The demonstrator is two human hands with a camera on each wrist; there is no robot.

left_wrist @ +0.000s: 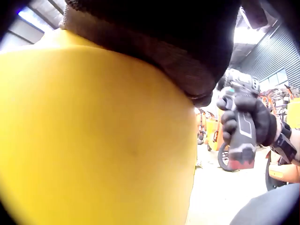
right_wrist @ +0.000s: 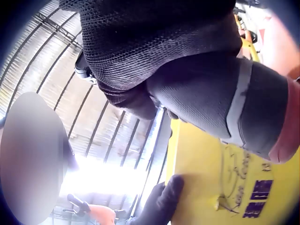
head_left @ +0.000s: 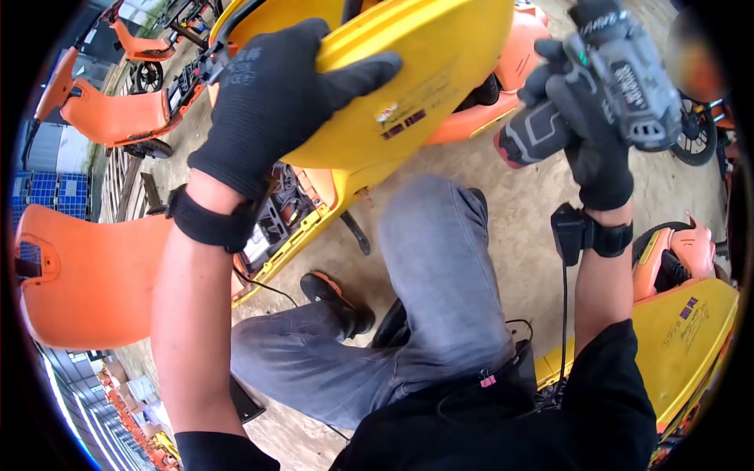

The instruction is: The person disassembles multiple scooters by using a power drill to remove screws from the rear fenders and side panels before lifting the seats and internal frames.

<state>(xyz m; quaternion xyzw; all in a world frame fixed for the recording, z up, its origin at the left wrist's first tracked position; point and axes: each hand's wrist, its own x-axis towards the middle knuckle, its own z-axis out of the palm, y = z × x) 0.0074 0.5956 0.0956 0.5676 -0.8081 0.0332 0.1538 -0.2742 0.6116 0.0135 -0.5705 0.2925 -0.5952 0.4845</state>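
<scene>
A large yellow panel with handwriting and dark stickers stands tilted at the top centre of the head view. My gloved left hand grips its edge, thumb lying over the outer face. In the left wrist view the panel fills much of the frame beneath the dark glove. At the upper right, my gloved right hand holds a grey and black cordless power tool by its handle, raised off the panel. The tool's red-ended base shows close up in the right wrist view.
Below the panel lies a yellow frame with exposed wiring and parts. An orange seat is at left, and another yellow panel at lower right. Orange vehicles stand around on the concrete floor. My bent knees are in the centre.
</scene>
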